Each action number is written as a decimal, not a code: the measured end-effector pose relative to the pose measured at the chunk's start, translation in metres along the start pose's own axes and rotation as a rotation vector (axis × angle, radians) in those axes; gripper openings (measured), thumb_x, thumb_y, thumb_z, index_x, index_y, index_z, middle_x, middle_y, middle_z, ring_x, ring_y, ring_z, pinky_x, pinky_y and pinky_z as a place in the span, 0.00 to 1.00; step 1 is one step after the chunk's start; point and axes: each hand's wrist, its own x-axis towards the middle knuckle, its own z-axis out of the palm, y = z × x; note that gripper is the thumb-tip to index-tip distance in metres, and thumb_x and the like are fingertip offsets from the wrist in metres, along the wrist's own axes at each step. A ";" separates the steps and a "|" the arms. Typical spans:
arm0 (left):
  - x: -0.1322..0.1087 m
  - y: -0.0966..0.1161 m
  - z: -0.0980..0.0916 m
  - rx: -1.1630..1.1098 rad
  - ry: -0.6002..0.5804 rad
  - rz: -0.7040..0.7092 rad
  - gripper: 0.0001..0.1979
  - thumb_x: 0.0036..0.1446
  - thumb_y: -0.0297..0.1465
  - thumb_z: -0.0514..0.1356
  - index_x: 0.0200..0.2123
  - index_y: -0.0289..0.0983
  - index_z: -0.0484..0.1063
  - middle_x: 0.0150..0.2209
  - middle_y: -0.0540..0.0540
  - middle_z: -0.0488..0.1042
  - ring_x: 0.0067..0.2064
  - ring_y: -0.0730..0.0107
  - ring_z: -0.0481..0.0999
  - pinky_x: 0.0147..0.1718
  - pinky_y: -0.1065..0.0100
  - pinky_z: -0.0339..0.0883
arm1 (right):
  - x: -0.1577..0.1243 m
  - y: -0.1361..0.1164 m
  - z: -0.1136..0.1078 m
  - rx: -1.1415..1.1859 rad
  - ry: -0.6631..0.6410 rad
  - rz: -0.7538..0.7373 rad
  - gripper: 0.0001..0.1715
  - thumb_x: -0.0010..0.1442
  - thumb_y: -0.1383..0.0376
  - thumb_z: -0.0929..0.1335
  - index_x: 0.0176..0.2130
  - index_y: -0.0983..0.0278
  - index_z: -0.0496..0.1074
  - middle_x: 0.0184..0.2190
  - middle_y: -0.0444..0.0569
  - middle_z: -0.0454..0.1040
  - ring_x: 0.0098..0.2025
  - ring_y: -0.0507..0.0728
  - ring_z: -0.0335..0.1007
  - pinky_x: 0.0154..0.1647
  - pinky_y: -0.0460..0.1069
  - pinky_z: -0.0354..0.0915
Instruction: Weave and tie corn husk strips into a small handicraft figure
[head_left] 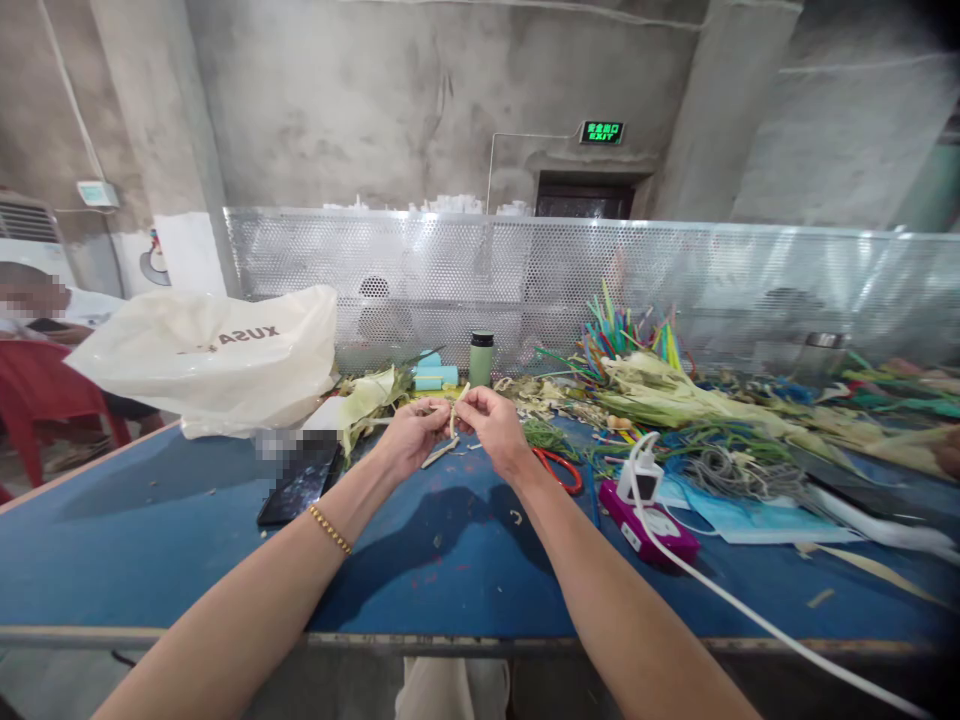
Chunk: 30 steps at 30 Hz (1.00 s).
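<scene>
Over the middle of the blue table (450, 590), both hands meet fingertip to fingertip. My left hand (411, 436) is closed in a pinch on a thin, pale corn husk strip (454, 415). From the other side, my right hand (495, 425) pinches the same strip near its upper end. The strip looks folded or twisted between the fingers, but its exact shape is too small to tell. Just below lies another narrow husk piece (440, 453). Red-handled scissors (561, 470) rest beside my right wrist, partly hidden by it.
A white plastic bag (202, 360) and a dark tablet-like device (300, 490) are on the left. Behind stands a green bottle (481, 358). Corn husks (675, 395), grey cord (724, 475) and a purple power strip (649, 525) with a white cable occupy the right. A perforated metal screen (420, 260) runs behind.
</scene>
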 end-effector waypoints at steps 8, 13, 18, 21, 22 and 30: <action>0.000 0.002 0.001 -0.006 -0.060 0.014 0.09 0.44 0.25 0.70 0.26 0.31 0.72 0.22 0.49 0.70 0.23 0.77 0.68 0.27 0.74 0.64 | -0.003 -0.002 0.006 0.064 0.043 -0.041 0.12 0.51 0.58 0.69 0.26 0.63 0.64 0.21 0.41 0.66 0.23 0.50 0.63 0.27 0.46 0.62; 0.001 0.004 0.001 -0.006 -0.069 0.041 0.09 0.44 0.26 0.70 0.25 0.31 0.71 0.22 0.48 0.71 0.23 0.78 0.68 0.27 0.73 0.64 | 0.000 0.001 0.004 -0.005 0.051 -0.056 0.14 0.53 0.55 0.68 0.28 0.63 0.66 0.24 0.43 0.68 0.27 0.52 0.66 0.31 0.47 0.65; 0.007 0.007 -0.008 -0.022 0.031 0.118 0.10 0.45 0.26 0.70 0.25 0.32 0.70 0.22 0.51 0.69 0.24 0.79 0.68 0.27 0.75 0.63 | 0.003 -0.002 -0.004 -0.390 0.289 -0.135 0.16 0.58 0.55 0.65 0.28 0.63 0.68 0.29 0.51 0.74 0.31 0.55 0.68 0.36 0.49 0.64; 0.008 0.007 -0.012 -0.009 0.066 0.125 0.11 0.43 0.27 0.71 0.26 0.33 0.71 0.21 0.51 0.69 0.23 0.79 0.67 0.26 0.75 0.61 | -0.001 -0.006 0.000 -0.467 0.160 -0.133 0.20 0.59 0.53 0.65 0.24 0.64 0.69 0.24 0.49 0.74 0.28 0.54 0.68 0.32 0.48 0.62; 0.008 0.006 -0.012 -0.011 0.070 0.134 0.11 0.42 0.27 0.71 0.27 0.32 0.71 0.21 0.52 0.68 0.23 0.79 0.66 0.25 0.75 0.60 | -0.003 -0.007 0.003 -0.446 0.097 -0.115 0.21 0.59 0.52 0.66 0.23 0.64 0.70 0.22 0.48 0.73 0.27 0.54 0.67 0.31 0.48 0.61; 0.009 0.000 -0.010 -0.013 0.056 0.174 0.13 0.39 0.28 0.73 0.26 0.33 0.73 0.21 0.52 0.69 0.24 0.79 0.66 0.25 0.74 0.58 | -0.006 0.000 0.012 -0.252 0.065 -0.074 0.14 0.53 0.57 0.70 0.24 0.65 0.72 0.20 0.45 0.72 0.23 0.52 0.65 0.26 0.45 0.60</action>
